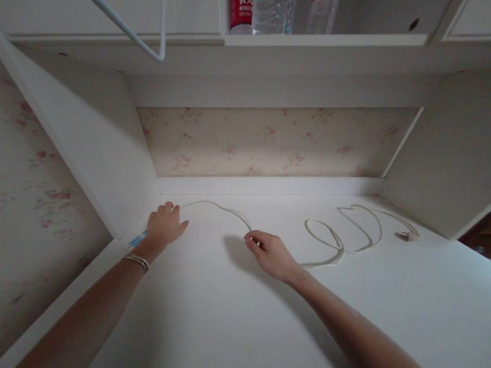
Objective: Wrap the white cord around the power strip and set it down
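A thin off-white cable runs in loose loops across the white desk top. My right hand pinches it between thumb and fingertips, slightly above the surface near the middle. Toward the back left corner, my left hand rests palm down with its thumb stretched away from the fingers. From beside those fingers the cable curves across to my right hand; whatever lies under the left palm is hidden. A plug-like end of the cable lies at the right. Partly covered by my left wrist is a blue-and-white patch.
White side panels close in the desk at left and right. Overhead, a shelf holds several plastic bottles. A pale bent rod hangs in front of the upper cabinet. Floral wallpaper covers the back wall.
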Demonstrator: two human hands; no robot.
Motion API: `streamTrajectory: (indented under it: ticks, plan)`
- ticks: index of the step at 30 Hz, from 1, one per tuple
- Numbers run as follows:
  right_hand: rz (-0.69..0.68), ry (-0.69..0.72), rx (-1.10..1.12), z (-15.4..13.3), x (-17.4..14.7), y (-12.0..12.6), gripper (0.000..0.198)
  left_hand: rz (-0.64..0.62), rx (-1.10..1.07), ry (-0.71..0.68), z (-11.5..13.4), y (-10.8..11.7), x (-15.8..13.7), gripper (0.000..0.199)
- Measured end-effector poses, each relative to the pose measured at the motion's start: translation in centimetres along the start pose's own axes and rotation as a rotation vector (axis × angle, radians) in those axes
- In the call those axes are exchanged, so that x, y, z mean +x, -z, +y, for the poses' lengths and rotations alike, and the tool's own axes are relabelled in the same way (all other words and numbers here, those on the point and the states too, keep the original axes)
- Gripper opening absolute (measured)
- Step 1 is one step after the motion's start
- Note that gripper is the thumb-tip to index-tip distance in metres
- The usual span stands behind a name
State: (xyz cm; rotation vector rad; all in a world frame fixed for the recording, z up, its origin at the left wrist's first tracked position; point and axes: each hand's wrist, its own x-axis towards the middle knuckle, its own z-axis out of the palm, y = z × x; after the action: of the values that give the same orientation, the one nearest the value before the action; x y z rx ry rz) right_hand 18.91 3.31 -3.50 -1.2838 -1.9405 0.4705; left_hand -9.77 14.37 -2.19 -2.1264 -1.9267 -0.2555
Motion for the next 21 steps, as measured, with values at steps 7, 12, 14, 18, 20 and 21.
streamTrajectory:
  ticks: [7, 12, 14, 18, 20, 21]
  plan:
    - [-0.082, 0.108, 0.127, -3.4, 1.2, -5.4, 0.024, -0.349, -0.098, 0.389, -8.2, -4.3, -0.3, 0.079]
    - [0.042, 0.083, 0.077, -2.3, -0.6, -5.2, 0.021, -0.19, -0.118, 0.369, -6.4, -3.1, -0.6, 0.07]
    - [0.153, 0.06, 0.023, -1.1, -0.9, -4.5, 0.024, -0.134, -0.167, 0.288, -4.4, -1.6, -1.5, 0.066]
    - [0.424, 0.081, -0.16, 1.1, -0.4, -2.9, 0.042, -0.012, -0.332, 0.039, 1.0, 1.8, -4.6, 0.054]
    - [0.526, 0.095, -0.244, 1.8, 0.1, -2.1, 0.053, 0.021, -0.448, -0.088, 3.8, 3.5, -6.4, 0.049]
    - [0.56, 0.105, -0.281, 2.0, 0.3, -1.7, 0.057, 0.034, -0.51, -0.165, 5.2, 4.3, -7.2, 0.046]
